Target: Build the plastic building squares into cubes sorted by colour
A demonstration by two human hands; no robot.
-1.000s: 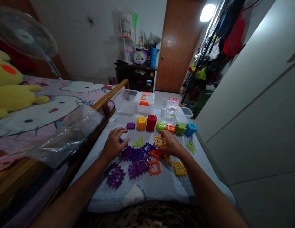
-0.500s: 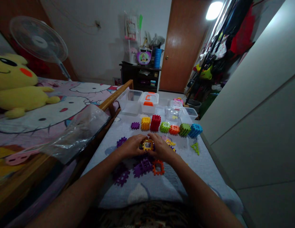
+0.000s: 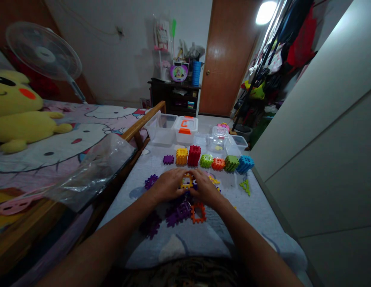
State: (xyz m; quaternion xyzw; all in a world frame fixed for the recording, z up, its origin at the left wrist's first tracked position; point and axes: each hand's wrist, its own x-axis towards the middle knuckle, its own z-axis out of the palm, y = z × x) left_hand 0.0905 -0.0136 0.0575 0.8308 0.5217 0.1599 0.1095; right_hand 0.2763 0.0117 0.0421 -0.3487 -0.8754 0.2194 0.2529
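Observation:
Between my two hands is a yellow toy building block (image 3: 186, 181) with a window-like grid. My left hand (image 3: 169, 185) grips its left side, and my right hand (image 3: 206, 189) closes on the right side. Fingers cover parts of the block. Nearer to me lie purple interlocking blocks (image 3: 178, 214) and an orange square frame piece (image 3: 198, 213). A purple piece (image 3: 150, 181) rests left of my left hand. Yellow pieces (image 3: 214, 180) lie just beyond my right hand, partly hidden by it.
Sorted stacks stand in a row farther back, among them a red stack (image 3: 194, 156) and a blue stack (image 3: 245, 164). Behind them are clear plastic boxes (image 3: 163, 128) and a lidded box (image 3: 186, 129). A green triangular piece (image 3: 245, 187) lies right; a wooden bed rail (image 3: 143, 124) borders the left.
Both hands still hold the yellow block, with the fingertips now closer together over its top. The whole view has shifted slightly.

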